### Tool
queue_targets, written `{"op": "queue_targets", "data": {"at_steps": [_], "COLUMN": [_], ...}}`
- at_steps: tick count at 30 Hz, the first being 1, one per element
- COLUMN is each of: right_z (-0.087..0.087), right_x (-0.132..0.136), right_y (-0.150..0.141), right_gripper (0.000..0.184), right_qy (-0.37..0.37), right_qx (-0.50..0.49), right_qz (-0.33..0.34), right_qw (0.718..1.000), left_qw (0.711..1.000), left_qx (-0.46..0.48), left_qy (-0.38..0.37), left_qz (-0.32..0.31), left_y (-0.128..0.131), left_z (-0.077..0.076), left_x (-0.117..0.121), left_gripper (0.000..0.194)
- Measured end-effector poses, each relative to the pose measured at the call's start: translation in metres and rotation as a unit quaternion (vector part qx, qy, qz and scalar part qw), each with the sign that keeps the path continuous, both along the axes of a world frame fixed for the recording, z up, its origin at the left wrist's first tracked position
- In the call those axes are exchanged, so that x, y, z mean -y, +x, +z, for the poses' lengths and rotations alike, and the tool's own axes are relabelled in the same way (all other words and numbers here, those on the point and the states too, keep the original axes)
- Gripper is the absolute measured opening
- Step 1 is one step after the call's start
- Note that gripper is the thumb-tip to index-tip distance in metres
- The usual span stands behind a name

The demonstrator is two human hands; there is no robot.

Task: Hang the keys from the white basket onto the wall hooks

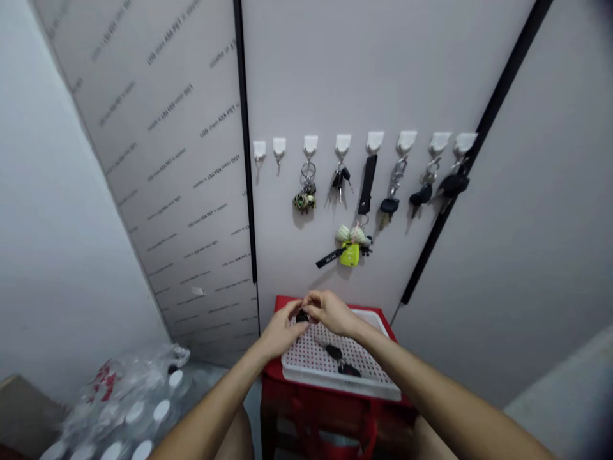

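My left hand point(281, 329) and my right hand point(330, 311) meet over the far left corner of a white perforated tray point(313, 367). Together their fingers pinch a small black key fob point(301, 315). Two more black key fobs point(341, 360) lie in the tray. The tray rests on a red stool point(292, 383). Above, a row of white wall hooks point(359, 143) carries several key bunches; the two leftmost hooks point(269, 148) hang bare.
A green-yellow tag bunch point(349, 252) hangs low from a black strap. A plastic-wrapped pack of bottles point(129, 402) sits on the floor at left. Black strips run down the wall panels on both sides.
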State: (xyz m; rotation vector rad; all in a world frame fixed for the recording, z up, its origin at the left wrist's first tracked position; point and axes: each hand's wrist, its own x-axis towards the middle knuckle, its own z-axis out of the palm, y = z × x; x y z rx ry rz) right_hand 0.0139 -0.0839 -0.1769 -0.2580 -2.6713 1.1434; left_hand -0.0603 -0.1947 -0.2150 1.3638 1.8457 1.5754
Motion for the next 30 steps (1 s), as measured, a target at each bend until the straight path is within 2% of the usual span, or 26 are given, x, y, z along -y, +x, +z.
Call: {"op": "queue_targets", "data": {"at_steps": [3, 6, 12, 15, 18, 20, 23, 26, 30], "right_z": [0.027, 0.057, 0.133, 0.170, 0.198, 0.209, 0.218, 0.219, 0.216], "right_x": [-0.001, -0.003, 0.001, 0.007, 0.012, 0.013, 0.012, 0.009, 0.005], "right_y": [-0.009, -0.022, -0.062, -0.079, -0.091, -0.097, -0.105, -0.111, -0.113], "right_gripper": [0.007, 0.006, 0.015, 0.022, 0.028, 0.030, 0.031, 0.030, 0.029], "right_qy": [-0.022, -0.006, 0.064, 0.128, 0.185, 0.198, 0.204, 0.221, 0.246], "right_qx": [-0.059, -0.133, -0.257, -0.291, -0.315, -0.313, -0.286, -0.245, -0.210], "right_qz": [0.012, 0.008, -0.055, -0.104, -0.140, -0.155, -0.177, -0.180, -0.162], "right_qw": [0.998, 0.991, 0.963, 0.943, 0.920, 0.916, 0.920, 0.927, 0.932], "left_qw": [0.995, 0.982, 0.957, 0.950, 0.948, 0.947, 0.944, 0.942, 0.943], "left_qx": [0.082, 0.151, 0.165, 0.156, 0.142, 0.134, 0.123, 0.114, 0.112], "left_qy": [0.051, 0.104, 0.208, 0.242, 0.259, 0.260, 0.249, 0.232, 0.220], "left_qz": [-0.007, 0.045, 0.117, 0.123, 0.120, 0.132, 0.178, 0.214, 0.224], "left_y": [-0.002, -0.012, -0.046, -0.061, -0.074, -0.082, -0.093, -0.101, -0.101], "left_z": [0.021, 0.051, 0.135, 0.177, 0.209, 0.222, 0.230, 0.229, 0.222], "left_x": [-0.005, -0.010, -0.019, -0.024, -0.031, -0.037, -0.048, -0.057, -0.059], "left_gripper": [0.032, 0.031, 0.021, 0.017, 0.015, 0.014, 0.015, 0.015, 0.017]}}
